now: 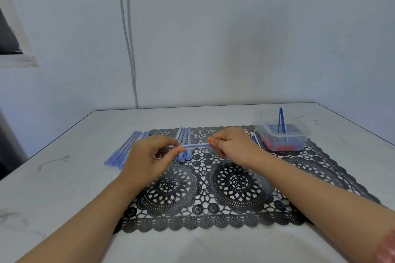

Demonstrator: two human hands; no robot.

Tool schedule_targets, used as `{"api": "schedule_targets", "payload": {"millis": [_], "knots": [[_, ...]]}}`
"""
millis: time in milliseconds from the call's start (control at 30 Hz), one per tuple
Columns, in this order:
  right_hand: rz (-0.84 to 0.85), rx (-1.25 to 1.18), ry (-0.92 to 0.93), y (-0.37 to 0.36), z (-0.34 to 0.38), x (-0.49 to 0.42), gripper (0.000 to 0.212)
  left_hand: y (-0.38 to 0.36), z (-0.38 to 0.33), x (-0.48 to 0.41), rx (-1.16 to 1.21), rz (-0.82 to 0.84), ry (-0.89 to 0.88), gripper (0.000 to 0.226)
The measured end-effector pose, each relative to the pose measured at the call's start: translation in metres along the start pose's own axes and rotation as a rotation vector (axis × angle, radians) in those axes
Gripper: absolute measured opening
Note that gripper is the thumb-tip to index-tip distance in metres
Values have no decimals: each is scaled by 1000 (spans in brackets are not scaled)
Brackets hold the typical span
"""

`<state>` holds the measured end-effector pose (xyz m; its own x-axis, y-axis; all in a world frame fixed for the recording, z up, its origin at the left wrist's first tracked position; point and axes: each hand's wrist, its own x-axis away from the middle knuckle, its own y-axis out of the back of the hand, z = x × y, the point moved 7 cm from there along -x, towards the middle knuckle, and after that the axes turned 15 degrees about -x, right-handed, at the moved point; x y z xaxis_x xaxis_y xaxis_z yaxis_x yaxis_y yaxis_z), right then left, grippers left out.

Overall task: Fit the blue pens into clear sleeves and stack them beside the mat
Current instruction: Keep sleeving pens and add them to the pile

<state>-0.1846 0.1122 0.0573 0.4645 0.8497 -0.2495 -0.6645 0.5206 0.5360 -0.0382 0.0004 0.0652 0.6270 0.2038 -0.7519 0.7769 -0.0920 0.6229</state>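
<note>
Over a black lace mat point(235, 215), left hand point(149, 156) and right hand point(232, 145) each pinch one end of a sleeved blue pen point(196, 146); holding both in line should seat it. Finished pens point(126, 149) lie beside the mat's left edge

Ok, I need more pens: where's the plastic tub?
Head view: the plastic tub sits at the lace mat's far right corner, just beyond the right hand.

Light's coming in soft and bluish, throwing just a faint shadow on the wall point(245, 49). Wide lens is bending the desk point(53, 188) edges, and the near corners are going smeary.
</note>
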Motion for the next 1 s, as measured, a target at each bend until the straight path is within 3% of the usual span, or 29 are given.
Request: {"api": "schedule_targets", "payload": {"millis": [233, 433, 500, 667, 767, 1000], "knots": [[4, -18, -37, -2, -3, -1, 48, 1, 0, -1, -72, -78, -46, 26], [-155, 107, 120, -4, 2, 4, 35, -1, 3, 1, -43, -53, 8, 19], [-128, 198, 135, -11, -3, 5, 33, -3, 11, 0, -59, -56, 68, 12], [78, 380, -3, -31, -28, 5, 70, 4, 35, 3, -179, -148, 306, 13], [201, 491, -61, -39, -35, 6, 70, 10, 51, 8, -242, -173, 476, 12], [220, 517, -62, -39, -34, 5, 68, 17, 56, 13, -495, -87, 672, 11]]}}
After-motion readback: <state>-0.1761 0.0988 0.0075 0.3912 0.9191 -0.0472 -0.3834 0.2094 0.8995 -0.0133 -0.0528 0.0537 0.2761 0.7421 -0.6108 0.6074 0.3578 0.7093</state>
